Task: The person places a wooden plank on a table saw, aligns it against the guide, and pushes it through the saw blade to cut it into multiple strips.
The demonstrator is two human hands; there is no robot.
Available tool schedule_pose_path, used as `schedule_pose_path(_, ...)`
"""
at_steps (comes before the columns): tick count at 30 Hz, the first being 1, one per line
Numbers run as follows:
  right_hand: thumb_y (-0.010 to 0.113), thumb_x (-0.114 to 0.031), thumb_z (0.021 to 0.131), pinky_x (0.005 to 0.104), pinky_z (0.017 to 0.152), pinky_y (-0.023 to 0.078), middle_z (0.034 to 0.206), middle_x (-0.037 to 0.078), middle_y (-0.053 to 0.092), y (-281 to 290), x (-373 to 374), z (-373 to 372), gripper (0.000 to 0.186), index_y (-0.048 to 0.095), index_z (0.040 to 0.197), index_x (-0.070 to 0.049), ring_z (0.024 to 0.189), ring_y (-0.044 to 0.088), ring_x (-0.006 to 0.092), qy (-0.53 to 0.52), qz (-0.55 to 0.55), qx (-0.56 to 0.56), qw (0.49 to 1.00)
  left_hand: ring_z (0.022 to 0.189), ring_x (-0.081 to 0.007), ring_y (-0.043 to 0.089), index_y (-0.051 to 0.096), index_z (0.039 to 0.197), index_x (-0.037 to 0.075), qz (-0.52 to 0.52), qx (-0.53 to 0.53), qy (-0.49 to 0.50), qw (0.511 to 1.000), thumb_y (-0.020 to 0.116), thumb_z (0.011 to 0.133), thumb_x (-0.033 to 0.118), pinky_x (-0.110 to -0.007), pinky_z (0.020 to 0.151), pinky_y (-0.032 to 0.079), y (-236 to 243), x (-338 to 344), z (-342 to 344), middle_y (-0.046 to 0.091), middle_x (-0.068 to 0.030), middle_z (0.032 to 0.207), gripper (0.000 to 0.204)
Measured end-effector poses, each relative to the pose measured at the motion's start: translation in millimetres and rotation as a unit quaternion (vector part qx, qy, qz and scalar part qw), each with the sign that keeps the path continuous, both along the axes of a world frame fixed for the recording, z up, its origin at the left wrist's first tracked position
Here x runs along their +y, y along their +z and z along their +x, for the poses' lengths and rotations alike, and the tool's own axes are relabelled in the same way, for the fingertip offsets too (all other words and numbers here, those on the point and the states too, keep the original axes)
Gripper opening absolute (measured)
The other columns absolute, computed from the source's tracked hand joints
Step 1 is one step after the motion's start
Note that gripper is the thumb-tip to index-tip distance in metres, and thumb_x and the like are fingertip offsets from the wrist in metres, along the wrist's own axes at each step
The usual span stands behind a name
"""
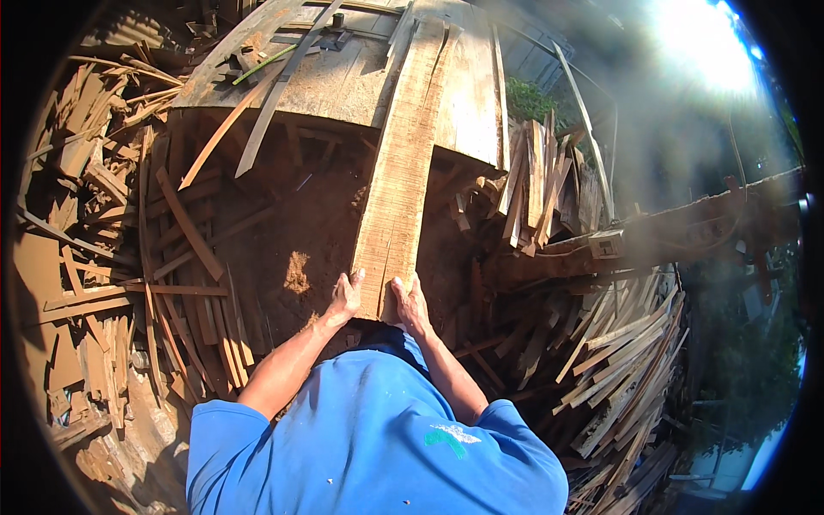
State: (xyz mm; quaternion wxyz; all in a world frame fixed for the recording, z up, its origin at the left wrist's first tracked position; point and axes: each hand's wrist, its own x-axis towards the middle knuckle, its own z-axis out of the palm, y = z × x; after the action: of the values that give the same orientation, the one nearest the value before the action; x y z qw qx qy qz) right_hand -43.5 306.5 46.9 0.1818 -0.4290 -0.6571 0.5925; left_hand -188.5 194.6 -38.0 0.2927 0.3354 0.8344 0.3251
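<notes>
A long, rough-sawn plank (396, 163) with a split running along it extends away from my body. Its far part lies on a pale wooden platform (468, 86). My left hand (346, 297) grips the left edge of the plank's near end, thumb on top. My right hand (410, 302) grips the right edge at that same end, its thumb also on top. The near end is just in front of my blue shirt.
Piles of offcuts (103, 172) fill the left, and more slats (622, 360) lie heaped at lower right. Upright boards (536, 180) stand beside the platform. A rusty beam (661, 232) crosses the right side. Loose strips (283, 103) lie across the platform's left part.
</notes>
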Motion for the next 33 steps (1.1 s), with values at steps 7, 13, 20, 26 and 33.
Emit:
schedule_pose_path(7,0.055,-0.034,0.100,0.0366,0.093,0.047,0.119,0.020,0.063,-9.2,7.1,-4.7,0.050,0.044,0.139,-0.004,0.108,0.061,0.0278,-0.011,0.020,-0.011,1.000,0.095,-0.0492,0.060,0.050,0.129,-0.002,0.027,0.114,-0.058,0.991,0.040,0.104,0.023,-0.053,0.075,0.048,17.5,2.7,-2.1,0.054,-0.0388,0.112,0.037)
schedule_pose_path(13,0.055,-0.036,0.100,0.0369,0.094,0.047,0.119,0.020,0.063,0.5,14.4,-9.0,0.051,0.045,0.138,-0.003,0.108,0.061,0.0284,0.002,0.012,-0.015,1.000,0.099,-0.0553,0.056,0.051,0.109,-0.011,0.009,-0.101,0.066,0.993,0.039,0.103,0.047,-0.055,0.082,0.046,25.2,15.8,-9.5,0.056,-0.0415,0.101,0.059)
schedule_pose_path(20,0.056,-0.035,0.100,0.0366,0.094,0.046,0.119,0.020,0.063,-0.7,21.0,-17.1,0.051,0.045,0.138,-0.002,0.109,0.060,0.0286,-0.008,0.009,-0.009,1.000,0.092,-0.0525,0.059,0.057,0.106,-0.009,0.046,-0.085,0.076,0.992,0.043,0.102,0.047,-0.053,0.076,0.047,27.4,25.0,-15.1,0.060,-0.0362,0.095,0.058)
schedule_pose_path(26,0.055,-0.035,0.100,0.0367,0.094,0.046,0.120,0.020,0.063,-3.9,29.3,-21.7,0.051,0.046,0.137,-0.001,0.110,0.061,0.0290,-0.001,0.016,-0.020,1.000,0.082,-0.0489,0.060,0.061,0.112,-0.005,0.185,0.129,0.008,0.974,0.043,0.104,0.033,-0.051,0.069,0.048,-9.2,29.8,-20.5,0.062,-0.0323,0.093,0.043)
schedule_pose_path(33,0.055,-0.036,0.099,0.0390,0.094,0.047,0.120,0.022,0.063,-2.2,36.6,-27.5,0.051,0.044,0.137,-0.004,0.110,0.062,0.0321,0.002,0.012,-0.014,1.000,0.080,-0.0458,0.062,0.059,0.115,-0.008,0.177,0.213,0.008,0.961,0.047,0.103,0.032,-0.050,0.068,0.049,-71.3,37.3,-24.3,0.063,-0.0319,0.094,0.043)
